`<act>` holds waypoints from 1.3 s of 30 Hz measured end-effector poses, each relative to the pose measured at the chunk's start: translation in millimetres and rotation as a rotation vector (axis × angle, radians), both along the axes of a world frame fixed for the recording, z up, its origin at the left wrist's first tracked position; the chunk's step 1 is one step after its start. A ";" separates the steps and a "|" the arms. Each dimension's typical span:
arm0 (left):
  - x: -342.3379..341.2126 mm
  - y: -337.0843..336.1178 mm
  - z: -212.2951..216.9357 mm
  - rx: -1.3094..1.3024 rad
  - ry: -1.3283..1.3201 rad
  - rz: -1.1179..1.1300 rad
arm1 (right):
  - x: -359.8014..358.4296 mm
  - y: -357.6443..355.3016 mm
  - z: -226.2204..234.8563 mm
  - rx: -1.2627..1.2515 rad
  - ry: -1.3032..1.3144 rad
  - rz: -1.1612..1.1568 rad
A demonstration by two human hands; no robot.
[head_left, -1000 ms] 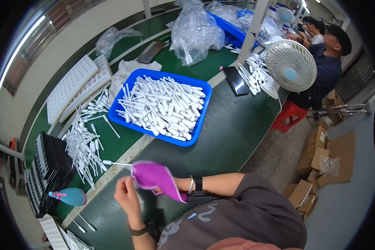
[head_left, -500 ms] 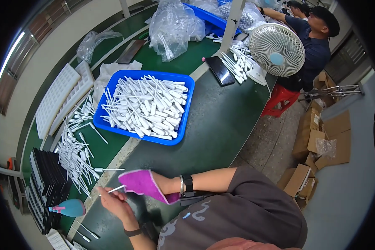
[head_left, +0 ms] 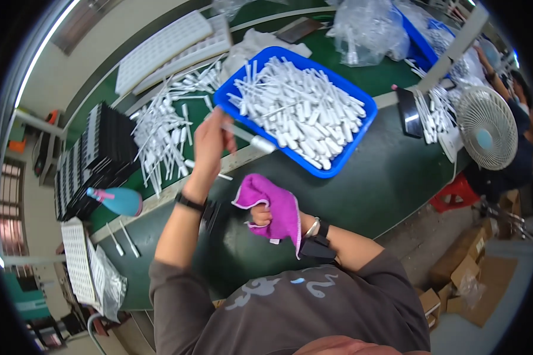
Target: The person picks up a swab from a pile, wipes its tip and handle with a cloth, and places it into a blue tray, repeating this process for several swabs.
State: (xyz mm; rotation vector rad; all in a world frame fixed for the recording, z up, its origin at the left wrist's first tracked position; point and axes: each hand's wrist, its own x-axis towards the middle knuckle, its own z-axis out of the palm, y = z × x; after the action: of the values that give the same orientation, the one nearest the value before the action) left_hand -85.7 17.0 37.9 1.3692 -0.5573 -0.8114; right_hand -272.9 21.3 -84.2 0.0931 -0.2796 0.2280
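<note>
My left hand (head_left: 209,145) is raised at the near left corner of a blue plastic tray (head_left: 352,151). Its fingers are closed on the thin end of a white stick with a thick rounded end (head_left: 262,144), smeared by motion. That thick end hangs over or beside the tray's near rim; I cannot tell which. A heap of similar white sticks (head_left: 305,112) fills the tray. My right hand (head_left: 260,215) is curled into a purple cloth (head_left: 281,204) above the table, nearer to me. Part of that hand is hidden under the cloth.
Loose white sticks (head_left: 163,133) lie left of the tray, beside stacked black racks (head_left: 98,157) and a blue spray bottle (head_left: 121,201). White perforated trays (head_left: 163,47) lie behind. At right stand a phone (head_left: 407,112), a fan (head_left: 488,127) and a post (head_left: 456,47); a co-worker (head_left: 518,148) is beyond.
My left hand has gone up and away from the cloth to the tray, carrying the white stick. My right hand keeps the cloth, its fingers now showing. The view has turned left.
</note>
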 end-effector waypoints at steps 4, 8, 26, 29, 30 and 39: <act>22.8 -64.3 4.3 0.072 -0.067 -0.095 | -3.1 8.5 17.9 -0.364 0.385 -0.032; 36.7 -103.3 0.6 0.167 -0.054 -0.213 | -2.0 4.7 15.6 -0.352 0.376 0.033; 83.8 120.4 -34.4 0.468 -1.772 -0.275 | -3.1 -7.4 35.2 -0.329 0.330 -0.215; 88.8 135.2 -42.4 0.409 -1.865 -0.133 | -4.0 -6.8 44.2 -0.299 0.424 -0.216; 82.9 134.8 -39.2 0.406 -1.869 -0.131 | -2.3 -6.9 47.5 -0.274 0.473 -0.223; -49.6 132.6 -24.0 -0.081 0.399 0.150 | -0.7 -2.7 69.7 -1.735 0.460 -0.976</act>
State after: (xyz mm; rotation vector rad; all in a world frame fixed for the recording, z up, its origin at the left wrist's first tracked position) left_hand -135.3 149.6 13.9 1.1202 -0.1724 -0.8994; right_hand -273.6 18.6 -14.5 -1.6612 0.4128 -0.5732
